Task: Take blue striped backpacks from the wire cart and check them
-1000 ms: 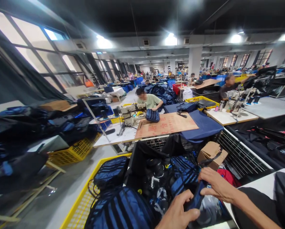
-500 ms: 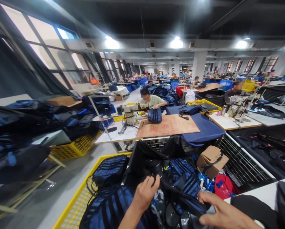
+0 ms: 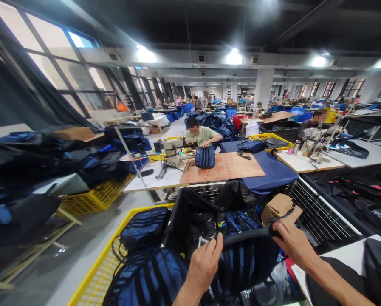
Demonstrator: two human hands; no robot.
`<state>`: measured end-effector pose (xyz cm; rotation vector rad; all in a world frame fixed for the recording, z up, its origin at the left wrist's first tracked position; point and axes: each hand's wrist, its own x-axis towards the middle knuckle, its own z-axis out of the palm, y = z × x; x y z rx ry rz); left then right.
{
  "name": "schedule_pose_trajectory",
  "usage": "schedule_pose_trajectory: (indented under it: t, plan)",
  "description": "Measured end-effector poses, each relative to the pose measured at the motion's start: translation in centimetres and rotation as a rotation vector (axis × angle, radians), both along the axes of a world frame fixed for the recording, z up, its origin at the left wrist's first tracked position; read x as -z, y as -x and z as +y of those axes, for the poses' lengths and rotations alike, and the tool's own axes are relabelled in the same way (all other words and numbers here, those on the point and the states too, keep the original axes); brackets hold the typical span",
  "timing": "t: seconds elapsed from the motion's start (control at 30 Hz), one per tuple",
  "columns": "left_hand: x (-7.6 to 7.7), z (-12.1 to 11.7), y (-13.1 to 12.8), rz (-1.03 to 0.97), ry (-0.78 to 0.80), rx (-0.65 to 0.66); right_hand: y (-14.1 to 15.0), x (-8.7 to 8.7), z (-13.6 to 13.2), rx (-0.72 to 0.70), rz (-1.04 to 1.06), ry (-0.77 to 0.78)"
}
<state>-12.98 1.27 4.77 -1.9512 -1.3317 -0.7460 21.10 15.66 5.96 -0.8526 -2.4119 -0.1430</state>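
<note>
Between my two hands hangs a blue-and-black striped bag piece [image 3: 246, 261] with a dark upper edge. My left hand [image 3: 204, 263] pinches that edge at its left end, fingers closed. At the other end my right hand [image 3: 289, 238] grips the raised corner, thumb and fingers together. Behind the piece, a dark-lined bin [image 3: 184, 212] holds another striped blue bag [image 3: 241, 221] and a torn cardboard box [image 3: 277, 208]. Left of my left hand, striped bags [image 3: 153, 276] lie in a yellow crate [image 3: 96, 263].
Across the bin, a co-worker [image 3: 206, 134] handles a striped bag [image 3: 205, 157] at a sewing machine [image 3: 174, 151] on a white table. Another person [image 3: 316, 121] sits at a machine to the right. A white wire rack side [image 3: 327, 208] borders the bin on the right.
My right hand has risen and moved slightly forward, lifting its end of the bag piece. The piece now spreads out between my hands, its striped face showing. My left hand has shifted slightly right.
</note>
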Motion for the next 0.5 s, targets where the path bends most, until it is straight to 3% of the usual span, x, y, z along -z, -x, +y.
schedule_pose_trajectory:
  t: [0.1, 0.17, 0.23, 0.33, 0.5]
  plan:
    - [-1.2, -0.3, -2.6, -0.029, 0.017, 0.093, 3.1, -1.1, -2.7, -0.148, 0.006, 0.077]
    - [-1.3, -0.6, -4.2, -0.082, 0.045, 0.181, 4.9, -1.2, -4.4, -0.252, -0.046, 0.145]
    - [-0.8, -0.7, -5.0, -0.262, 0.114, 0.21, 5.6, -1.2, -5.2, -0.283, -0.073, 0.213]
    - [0.7, -0.8, -3.9, -0.65, 0.418, 0.165, 4.2, -2.0, -4.3, -0.177, 0.033, 0.329]
    - [3.3, -2.9, -0.1, -1.18, 0.896, 0.096, -0.8, -5.2, 0.1, 0.114, 0.348, 0.481]
